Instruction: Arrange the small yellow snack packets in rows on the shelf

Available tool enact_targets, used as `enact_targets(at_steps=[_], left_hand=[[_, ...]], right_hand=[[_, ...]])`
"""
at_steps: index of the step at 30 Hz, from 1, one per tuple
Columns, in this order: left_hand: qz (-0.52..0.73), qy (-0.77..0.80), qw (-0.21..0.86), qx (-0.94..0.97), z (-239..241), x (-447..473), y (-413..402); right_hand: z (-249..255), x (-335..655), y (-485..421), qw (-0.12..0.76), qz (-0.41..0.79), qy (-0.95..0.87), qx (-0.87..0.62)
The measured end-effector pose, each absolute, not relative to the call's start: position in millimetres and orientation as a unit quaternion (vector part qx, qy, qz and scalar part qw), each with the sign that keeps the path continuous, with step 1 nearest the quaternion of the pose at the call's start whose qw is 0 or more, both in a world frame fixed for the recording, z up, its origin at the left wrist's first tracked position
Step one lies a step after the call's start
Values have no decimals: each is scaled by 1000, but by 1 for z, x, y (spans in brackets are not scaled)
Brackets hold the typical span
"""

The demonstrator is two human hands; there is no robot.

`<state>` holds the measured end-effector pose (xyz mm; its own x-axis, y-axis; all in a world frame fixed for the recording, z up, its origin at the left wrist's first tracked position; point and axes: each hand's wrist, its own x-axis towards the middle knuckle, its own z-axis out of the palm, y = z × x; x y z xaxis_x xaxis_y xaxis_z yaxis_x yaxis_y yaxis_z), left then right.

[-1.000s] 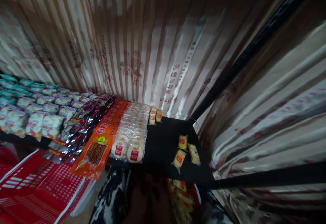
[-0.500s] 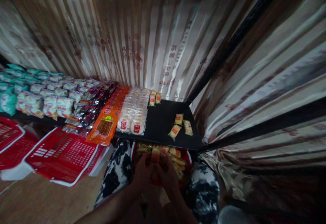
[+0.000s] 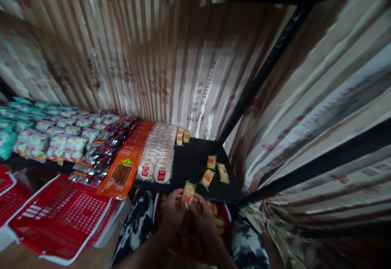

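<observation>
Red basket (image 3: pixel 64 220), orange snack bags (image 3: pixel 120 175), round wrapped crackers (image 3: pixel 155 165) on black shelf (image 3: pixel 191 159), left hand (image 3: pixel 171 210), its grip pinching a yellow packet (image 3: pixel 188 191) near the shelf's front edge, right hand (image 3: pixel 203 214) pinching its other side, three loose packets (image 3: pixel 211 162) on the shelf.

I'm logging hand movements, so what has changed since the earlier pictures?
Since half a second ago, the left hand and right hand have brought the yellow packet they hold forward, from over the red basket to the black shelf's front edge. The earliest picture is too dark there to show a grip. The five shelved packets and round crackers stayed put.
</observation>
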<state>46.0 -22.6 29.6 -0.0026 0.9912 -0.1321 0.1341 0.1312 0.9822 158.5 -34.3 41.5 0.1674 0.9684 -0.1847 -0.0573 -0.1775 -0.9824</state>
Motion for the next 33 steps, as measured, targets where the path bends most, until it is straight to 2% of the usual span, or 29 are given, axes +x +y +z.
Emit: enact_targets(at_steps=[7, 15, 23, 33], left_hand=[[429, 585, 461, 512, 42, 56, 11], [403, 622, 376, 556, 59, 87, 75], [400, 659, 386, 507, 57, 121, 135], [393, 695, 388, 461, 39, 122, 193]], right_hand=[[51, 167, 3, 500, 522, -408, -557], [56, 189, 81, 514, 418, -448, -601], [37, 202, 161, 471, 346, -488, -649], [7, 202, 226, 469, 284, -495, -674]])
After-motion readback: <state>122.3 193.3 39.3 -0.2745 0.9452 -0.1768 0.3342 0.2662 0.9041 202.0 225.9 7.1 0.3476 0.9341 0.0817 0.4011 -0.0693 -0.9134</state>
